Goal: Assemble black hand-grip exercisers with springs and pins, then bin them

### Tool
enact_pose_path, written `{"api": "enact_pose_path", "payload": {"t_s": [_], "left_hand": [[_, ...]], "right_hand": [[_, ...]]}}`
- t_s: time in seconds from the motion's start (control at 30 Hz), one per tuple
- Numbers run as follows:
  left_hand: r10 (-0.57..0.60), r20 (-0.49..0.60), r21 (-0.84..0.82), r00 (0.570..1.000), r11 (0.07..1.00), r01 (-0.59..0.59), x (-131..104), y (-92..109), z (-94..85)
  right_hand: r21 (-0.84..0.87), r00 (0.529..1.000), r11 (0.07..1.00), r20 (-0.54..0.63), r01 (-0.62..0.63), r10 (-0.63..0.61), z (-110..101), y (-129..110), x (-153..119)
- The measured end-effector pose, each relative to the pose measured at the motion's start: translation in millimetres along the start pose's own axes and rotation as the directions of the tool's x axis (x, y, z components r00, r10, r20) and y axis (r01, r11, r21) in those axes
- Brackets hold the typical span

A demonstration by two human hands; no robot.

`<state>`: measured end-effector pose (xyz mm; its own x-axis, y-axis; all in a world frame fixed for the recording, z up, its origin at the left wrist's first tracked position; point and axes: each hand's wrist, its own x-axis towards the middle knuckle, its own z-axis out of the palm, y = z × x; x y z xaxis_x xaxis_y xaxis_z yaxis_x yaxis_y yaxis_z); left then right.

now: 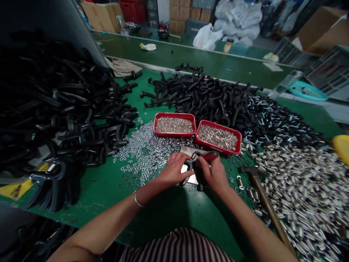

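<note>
Near the table's middle, my left hand is closed around a black curved handle piece. My right hand meets it from the other side, its fingers closed on a red-handled tool whose working end I cannot make out. A small silver spring-like part shows at the top between the hands. Beneath them lies a pale metal plate. Just beyond stand two red trays: the left tray holds tiny metal pieces, the right tray short metal pins.
Loose metal rings spread on the left. Black handle pieces are heaped at left, with another pile behind the trays. Black-headed bolts and silver springs cover the right. A hammer lies beside my right forearm.
</note>
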<state>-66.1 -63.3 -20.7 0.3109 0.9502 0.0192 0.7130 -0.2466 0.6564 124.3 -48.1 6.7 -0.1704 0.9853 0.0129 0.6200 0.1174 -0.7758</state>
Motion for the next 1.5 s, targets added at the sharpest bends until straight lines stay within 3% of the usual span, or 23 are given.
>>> {"api": "enact_pose_path", "payload": {"t_s": [0.07, 0.1, 0.17, 0.2, 0.27, 0.33, 0.37, 0.53, 0.8, 0.93, 1.03, 1.17, 1.27, 1.33, 1.37, 1.43, 1.5], "left_hand": [[0.009, 0.02, -0.011, 1.0, 1.0, -0.008, 0, 0, -2.0], [0.007, 0.023, -0.011, 1.0, 1.0, -0.007, 0, 0, -3.0], [-0.004, 0.022, -0.006, 1.0, 1.0, 0.004, 1, 2, -4.8], [-0.01, 0.023, -0.002, 1.0, 1.0, 0.01, 1, 3, -5.6], [-0.018, 0.028, -0.002, 0.999, 1.0, 0.018, 1, 5, -6.4], [-0.017, 0.032, -0.009, 0.999, 1.0, 0.017, 0, 5, -6.7], [-0.015, 0.031, -0.014, 0.999, 1.0, 0.015, 0, 5, -6.7], [-0.035, 0.036, -0.03, 0.999, 0.999, 0.036, 0, 4, -7.1], [-0.037, 0.037, -0.047, 0.999, 0.998, 0.039, 0, 1, -4.1], [-0.031, 0.041, -0.033, 0.999, 0.999, 0.032, 0, 1, -3.9], [-0.03, 0.038, -0.012, 0.999, 0.999, 0.031, 0, 4, -5.4], [-0.035, 0.013, 0.049, 0.999, 0.998, 0.034, 0, 10, -6.9], [-0.031, -0.003, 0.093, 1.0, 0.995, 0.031, -1, 11, -5.3], [-0.02, -0.022, 0.099, 1.0, 0.995, 0.022, -5, 11, -2.9], [-0.009, -0.028, 0.097, 1.0, 0.995, 0.012, -7, 10, -1.8], [0.021, -0.023, 0.093, 1.0, 0.995, -0.019, -10, 10, -1.6], [0.07, -0.005, 0.092, 0.998, 0.993, -0.07, -8, 9, -7.4]], "right_hand": [[-0.117, 0.999, 0.993, 0.044, 0.032, -0.027, 0, -8, 6], [-0.097, 0.998, 0.995, 0.064, 0.03, -0.024, -1, -10, 13], [0.145, 0.991, 0.989, 0.136, -0.021, 0.001, -4, -13, 29], [0.33, 0.982, 0.941, 0.19, -0.075, 0.012, -7, -12, 38], [0.657, 0.965, 0.731, 0.263, -0.182, 0.005, -13, -7, 49], [0.81, 0.975, 0.555, 0.223, -0.192, 0.012, -18, 2, 51], [0.829, 0.984, 0.535, 0.177, -0.161, 0.023, -19, 7, 48], [0.669, 0.999, 0.742, 0.024, -0.045, 0.038, -11, 28, 21], [0.549, 0.998, 0.836, -0.048, -0.012, 0.045, -2, 25, 12], [0.121, 0.998, 0.992, -0.043, 0.045, -0.04, 0, 13, 7], [-0.117, 0.995, 0.988, 0.034, 0.098, -0.095, 1, -1, 10], [0.209, 0.992, 0.971, 0.03, 0.117, -0.126, -8, -27, 12], [0.513, 0.992, 0.85, -0.02, 0.12, -0.128, -22, -41, 2], [0.604, 0.995, 0.793, 0.01, 0.074, -0.101, -33, -34, -7], [0.582, 0.996, 0.813, 0.054, 0.025, -0.07, -39, -24, -11], [0.342, 0.988, 0.936, 0.149, -0.082, 0.032, -53, 7, -19], [-0.071, 0.985, 0.992, 0.127, -0.107, 0.115, -70, 40, -25]]}}
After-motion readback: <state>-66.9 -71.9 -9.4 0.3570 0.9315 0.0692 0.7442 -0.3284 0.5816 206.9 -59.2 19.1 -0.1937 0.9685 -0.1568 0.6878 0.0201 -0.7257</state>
